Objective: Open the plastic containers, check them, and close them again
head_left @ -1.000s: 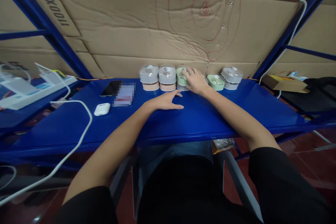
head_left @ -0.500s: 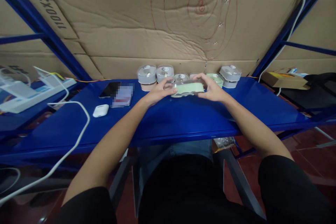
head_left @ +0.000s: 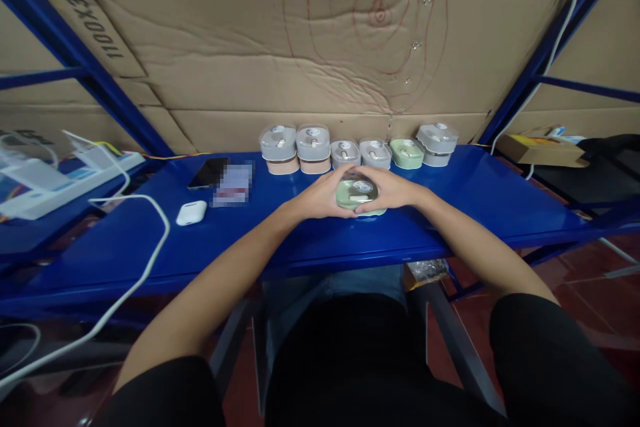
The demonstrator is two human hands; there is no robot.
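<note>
Green box (head_left: 356,192) is now closer in; left hand (head_left: 326,196), right hand (head_left: 393,189) wrap its opposite sides, likely steadying it.

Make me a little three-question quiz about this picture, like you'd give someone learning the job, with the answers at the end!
1. What do the left hand and the right hand hold together?
2. True or false: a small, glossy white case lies on the shiny blue table.
3. What colour is the bottom of the leftmost stack of rounded, grey-topped boxes?
A) Green
B) Pale pink
C) Black

Key: 1. A rounded green box with a clear lid; 2. True; 3. B
</note>
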